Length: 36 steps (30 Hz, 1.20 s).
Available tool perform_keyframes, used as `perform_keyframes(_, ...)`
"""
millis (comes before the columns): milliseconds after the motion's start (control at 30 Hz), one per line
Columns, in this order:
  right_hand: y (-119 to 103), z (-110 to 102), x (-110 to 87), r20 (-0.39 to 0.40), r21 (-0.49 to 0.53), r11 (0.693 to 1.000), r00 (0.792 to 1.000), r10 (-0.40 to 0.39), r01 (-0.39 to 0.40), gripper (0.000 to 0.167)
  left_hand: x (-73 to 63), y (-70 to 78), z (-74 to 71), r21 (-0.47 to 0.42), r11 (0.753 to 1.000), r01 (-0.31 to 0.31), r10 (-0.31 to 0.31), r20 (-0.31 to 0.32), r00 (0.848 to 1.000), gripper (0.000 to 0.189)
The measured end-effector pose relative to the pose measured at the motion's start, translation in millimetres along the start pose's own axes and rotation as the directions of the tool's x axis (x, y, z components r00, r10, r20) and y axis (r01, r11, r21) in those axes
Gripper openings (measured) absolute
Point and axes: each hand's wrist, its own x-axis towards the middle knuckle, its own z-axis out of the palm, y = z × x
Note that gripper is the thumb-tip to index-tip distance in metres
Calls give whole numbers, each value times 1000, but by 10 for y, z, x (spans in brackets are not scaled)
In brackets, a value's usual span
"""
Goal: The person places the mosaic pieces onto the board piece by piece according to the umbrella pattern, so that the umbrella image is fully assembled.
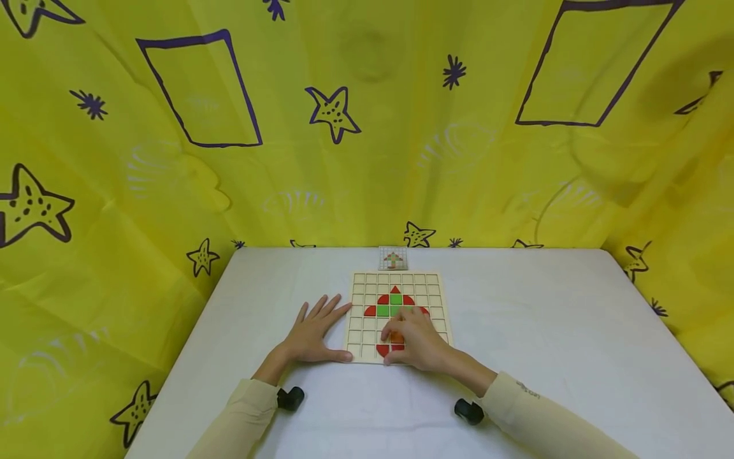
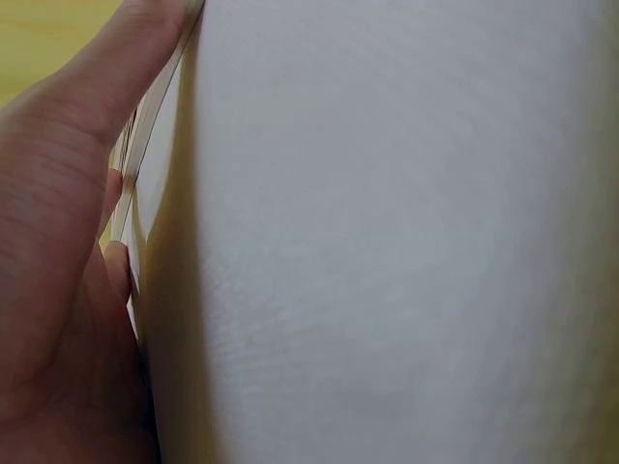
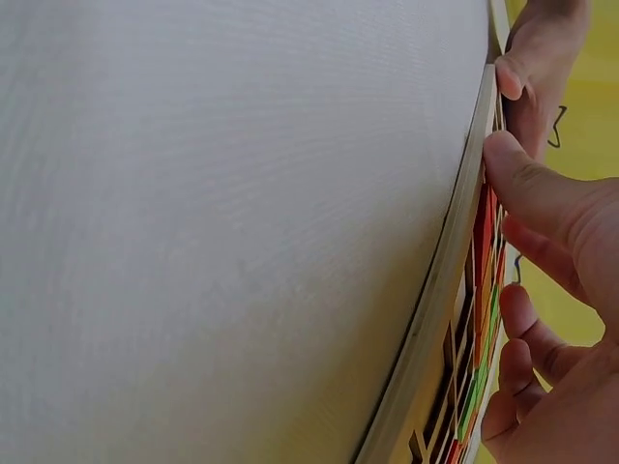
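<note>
A pale wooden grid board (image 1: 358,319) lies on the table, with red and green flat pieces set in its squares. A green square (image 1: 395,299) sits below a red triangle (image 1: 395,290); an orange piece (image 1: 397,336) shows beside the right fingers. My left hand (image 1: 309,333) lies spread by the board's left side, its thumb touching the near left corner. Over the lower board is my right hand (image 1: 421,338), fingers bent, thumb at the near edge beside a red rounded piece (image 1: 382,350). In the right wrist view, the right thumb (image 3: 532,184) touches the board and no loose piece shows.
A small pattern card (image 1: 392,258) with a similar red and green figure lies behind the board. White cloth (image 1: 516,319) covers the table. A yellow curtain (image 1: 367,172) with drawn stars hangs behind and at both sides.
</note>
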Motion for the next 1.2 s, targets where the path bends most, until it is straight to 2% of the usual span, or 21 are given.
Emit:
perform_keyframes(233, -16, -13, -38, 8, 8, 1000, 1000, 6, -6, 27, -8, 10, -10, -4, 1000, 17, -16, 25, 1000, 107)
perform_keyframes(467, -36, -17, -53, -2, -9, 1000, 1000, -22, 22, 18, -14, 44, -24, -11, 1000, 14, -13, 31, 999, 107)
perform_keyframes(767, -41, -10, -85, -30, -34, 999, 1000, -4, 3, 16, -17, 80, -29, -25, 1000, 11, -11, 25, 1000, 107)
perform_keyframes(1033, -39, 17, -97, -58, -51, 999, 998, 15, -18, 16, 6, 52, -2, -11, 1000, 14, -14, 24, 1000, 107)
perform_keyframes(1200, -48, 30, -91, -73, -79, 997, 997, 0, -6, 17, 21, -31, 48, -5, 1000, 6, -6, -4, 1000, 110)
